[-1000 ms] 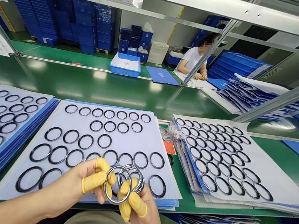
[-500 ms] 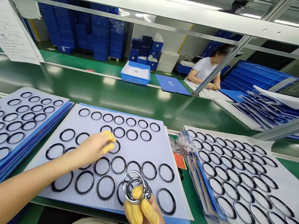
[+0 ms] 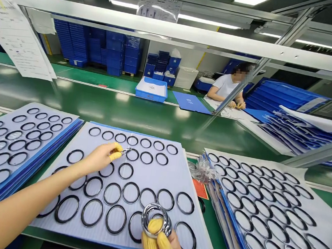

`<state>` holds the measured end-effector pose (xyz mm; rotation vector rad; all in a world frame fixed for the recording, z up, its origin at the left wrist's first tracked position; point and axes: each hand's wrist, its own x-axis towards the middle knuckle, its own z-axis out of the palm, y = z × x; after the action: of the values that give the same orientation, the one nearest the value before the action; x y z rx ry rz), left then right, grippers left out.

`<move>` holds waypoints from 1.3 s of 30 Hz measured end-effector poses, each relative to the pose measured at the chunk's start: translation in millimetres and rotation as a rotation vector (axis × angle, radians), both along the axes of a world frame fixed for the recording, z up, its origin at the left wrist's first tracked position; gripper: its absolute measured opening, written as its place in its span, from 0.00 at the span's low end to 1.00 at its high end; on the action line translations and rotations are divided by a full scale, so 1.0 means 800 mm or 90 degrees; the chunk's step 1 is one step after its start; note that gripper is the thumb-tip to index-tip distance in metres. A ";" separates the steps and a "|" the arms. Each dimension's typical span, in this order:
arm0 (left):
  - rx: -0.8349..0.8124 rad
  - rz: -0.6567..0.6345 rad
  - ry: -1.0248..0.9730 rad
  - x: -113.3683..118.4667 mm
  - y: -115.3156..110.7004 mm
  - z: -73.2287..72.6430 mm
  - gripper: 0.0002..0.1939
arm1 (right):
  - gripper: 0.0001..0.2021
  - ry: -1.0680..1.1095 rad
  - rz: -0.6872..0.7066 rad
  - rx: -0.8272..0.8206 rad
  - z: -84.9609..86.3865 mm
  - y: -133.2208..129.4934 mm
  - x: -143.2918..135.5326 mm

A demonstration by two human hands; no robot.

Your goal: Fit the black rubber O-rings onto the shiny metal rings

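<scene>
Yellow covers are on the fingertips of both hands. My left hand (image 3: 105,156) pinches a ring (image 3: 125,151) by its edge, tilted over the upper part of the middle sheet (image 3: 176,168). Black-edged rings (image 3: 116,219) lie in rows on that sheet. Low in the view, my right hand (image 3: 162,243) is closed round several shiny metal rings (image 3: 154,217), held stacked above the sheet's front edge. Part of the row beneath them is hidden by this hand.
Ring-covered sheets lie on stacks at the left (image 3: 19,126) and right (image 3: 277,186). Clear plastic (image 3: 204,168) sits between stacks. A metal frame (image 3: 175,29) crosses above. Beyond stand a blue tray (image 3: 151,89) and a person (image 3: 227,85).
My left hand has shifted slightly up and left, and a tilted ring now shows between its fingertips. The ring stack in my right hand is more closely aligned. The camera view has tilted up.
</scene>
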<state>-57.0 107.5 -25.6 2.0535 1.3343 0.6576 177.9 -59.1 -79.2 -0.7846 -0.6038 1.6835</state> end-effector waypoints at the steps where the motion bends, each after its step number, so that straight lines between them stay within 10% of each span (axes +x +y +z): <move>1: -0.026 -0.009 -0.043 0.006 -0.012 0.008 0.10 | 0.17 -0.008 -0.023 -0.004 0.001 0.001 -0.002; 10: -0.499 -0.068 -0.543 0.055 -0.099 0.052 0.19 | 0.16 -0.008 -0.032 -0.007 0.026 0.003 -0.016; 39: -0.518 -0.117 -0.485 0.071 -0.116 0.047 0.20 | 0.14 0.089 0.080 0.090 0.018 0.006 -0.015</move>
<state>-0.5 14.8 12.0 1.0741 0.7525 0.5864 165.6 -54.5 -64.7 -0.5322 -0.6768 1.7718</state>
